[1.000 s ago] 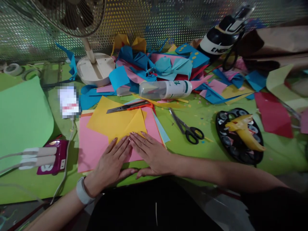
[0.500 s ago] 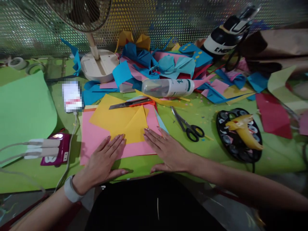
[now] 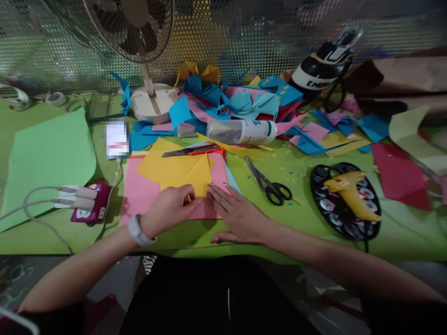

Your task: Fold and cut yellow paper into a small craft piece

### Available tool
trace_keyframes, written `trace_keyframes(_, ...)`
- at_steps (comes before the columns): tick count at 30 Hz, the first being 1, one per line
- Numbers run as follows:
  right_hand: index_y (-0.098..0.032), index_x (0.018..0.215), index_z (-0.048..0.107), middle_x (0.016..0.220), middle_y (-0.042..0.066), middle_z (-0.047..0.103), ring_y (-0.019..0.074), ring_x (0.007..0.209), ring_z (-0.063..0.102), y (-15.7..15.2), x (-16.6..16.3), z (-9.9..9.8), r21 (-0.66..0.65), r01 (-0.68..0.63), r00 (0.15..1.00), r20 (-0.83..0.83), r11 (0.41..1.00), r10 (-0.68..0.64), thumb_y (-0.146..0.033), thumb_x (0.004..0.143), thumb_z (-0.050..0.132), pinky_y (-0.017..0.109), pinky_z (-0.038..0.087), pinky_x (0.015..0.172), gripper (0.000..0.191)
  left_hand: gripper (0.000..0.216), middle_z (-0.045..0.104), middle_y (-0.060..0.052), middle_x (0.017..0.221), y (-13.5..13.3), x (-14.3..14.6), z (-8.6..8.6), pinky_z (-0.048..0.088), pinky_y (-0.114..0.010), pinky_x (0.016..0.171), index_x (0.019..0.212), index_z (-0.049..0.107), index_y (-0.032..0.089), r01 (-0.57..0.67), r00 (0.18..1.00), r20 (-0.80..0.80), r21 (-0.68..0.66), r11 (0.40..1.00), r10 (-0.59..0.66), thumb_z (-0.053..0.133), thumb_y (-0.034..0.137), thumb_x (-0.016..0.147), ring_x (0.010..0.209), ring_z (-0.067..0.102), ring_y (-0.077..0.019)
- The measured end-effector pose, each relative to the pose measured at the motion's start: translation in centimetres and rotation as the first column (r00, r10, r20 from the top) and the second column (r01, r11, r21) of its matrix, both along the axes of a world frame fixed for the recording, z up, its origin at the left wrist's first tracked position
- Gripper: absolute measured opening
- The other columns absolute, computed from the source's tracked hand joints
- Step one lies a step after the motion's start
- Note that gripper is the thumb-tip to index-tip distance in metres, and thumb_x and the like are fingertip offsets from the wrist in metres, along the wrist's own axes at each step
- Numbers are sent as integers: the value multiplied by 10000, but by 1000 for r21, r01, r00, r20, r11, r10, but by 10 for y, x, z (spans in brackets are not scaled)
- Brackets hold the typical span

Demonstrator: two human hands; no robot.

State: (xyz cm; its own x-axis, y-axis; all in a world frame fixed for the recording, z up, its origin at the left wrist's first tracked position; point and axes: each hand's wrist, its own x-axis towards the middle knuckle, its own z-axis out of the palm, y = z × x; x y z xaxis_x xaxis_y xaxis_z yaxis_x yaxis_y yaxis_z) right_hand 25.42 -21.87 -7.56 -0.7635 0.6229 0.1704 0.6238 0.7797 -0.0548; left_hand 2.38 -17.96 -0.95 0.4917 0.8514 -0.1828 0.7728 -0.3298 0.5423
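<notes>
A folded yellow paper [image 3: 174, 170] lies on a pink sheet [image 3: 138, 193] near the table's front edge. My left hand [image 3: 169, 209] has its fingers curled, pinching the near corner of the yellow paper. My right hand [image 3: 237, 214] lies flat and open on the pink sheet just right of that corner, fingertips touching the papers. A grey band sits on my left wrist.
A box cutter [image 3: 192, 150] lies at the yellow paper's far edge, black scissors [image 3: 270, 186] to the right, a bottle [image 3: 240, 131] behind. A yellow glue gun [image 3: 352, 197] rests on a black palette. Fan base [image 3: 153, 102], paper scraps, a phone [image 3: 117, 139] and a power strip [image 3: 89, 204] stand left.
My left hand went from lying flat to curling onto the yellow paper's near corner. My right hand stayed flat, shifted slightly. The camera view tilted up a little.
</notes>
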Motion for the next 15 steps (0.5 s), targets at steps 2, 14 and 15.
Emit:
trace_keyframes(2,86,1383,420,1481,311,339,377,1422,278,1,0,-1,2,3,1000,11,1000,-3,-785,831,345,541,242,1152,1034,265,608,12,489,17,18,-4,435,-228,465,682,563,174,-11,999,45,-337,941,28,563,352,878,440,603,-132)
trace_keyframes(14,80,1420,365,1492,297,330,370,1437,241,2,1,-5,-9,-5,1000,-29,1000,5,-778,850,309,548,166,1171,1032,424,618,-22,442,42,15,-19,454,-230,450,502,565,147,-111,979,39,-721,684,200,779,484,644,391,564,-114)
trace_keyframes(15,80,1421,362,1495,296,325,371,1437,240,2,1,-5,-13,-7,1000,-29,1000,6,-779,850,307,551,166,1170,1032,430,622,-25,449,41,13,-18,460,-236,454,505,571,146,-118,980,29,-718,686,198,783,498,634,395,567,-119)
